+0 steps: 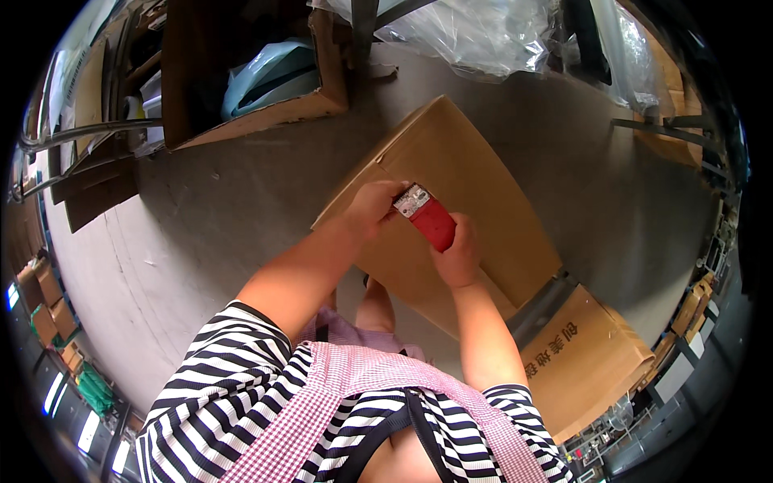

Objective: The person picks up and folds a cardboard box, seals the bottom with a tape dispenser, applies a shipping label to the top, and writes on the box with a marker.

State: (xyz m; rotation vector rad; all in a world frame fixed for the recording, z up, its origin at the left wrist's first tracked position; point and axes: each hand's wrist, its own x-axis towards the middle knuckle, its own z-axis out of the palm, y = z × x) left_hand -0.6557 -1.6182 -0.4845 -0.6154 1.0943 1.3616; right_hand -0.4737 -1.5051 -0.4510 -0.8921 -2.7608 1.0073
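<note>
While your right hand (460,251) grips red handheld tool (435,225), your left hand (374,204) sits at its metal end (412,200), can't tell if pinching, above brown cardboard (491,193).

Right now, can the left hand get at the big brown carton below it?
Likely yes: nothing visible stands between the left hand and the big brown carton; the right hand grips the red tool.
</note>
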